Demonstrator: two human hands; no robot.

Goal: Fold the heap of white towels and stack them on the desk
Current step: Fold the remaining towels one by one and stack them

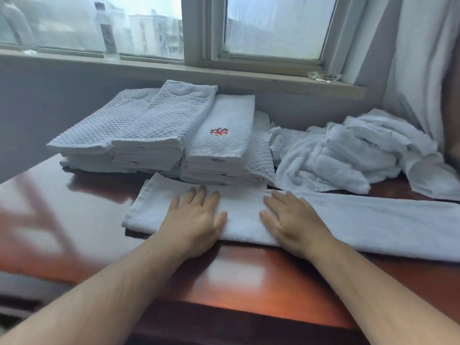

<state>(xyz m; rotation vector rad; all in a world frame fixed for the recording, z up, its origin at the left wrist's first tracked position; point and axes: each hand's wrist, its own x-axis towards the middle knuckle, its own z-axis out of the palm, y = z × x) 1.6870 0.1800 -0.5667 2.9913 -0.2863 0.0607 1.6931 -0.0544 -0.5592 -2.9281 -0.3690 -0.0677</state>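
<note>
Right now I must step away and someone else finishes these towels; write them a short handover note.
Both open: left hand and right hand press flat on the long towel strip along the desk front.
Done: waffle-weave stack and red-emblem stack behind it.
Left: fold this strip crosswise, stack it, then the crumpled heap at right.

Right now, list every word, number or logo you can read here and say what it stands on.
No text can be read.
On the top folded towel, a red embroidered emblem: a mark, no legible letters.
On the bottle on the windowsill, a label: too blurred to read.
</note>
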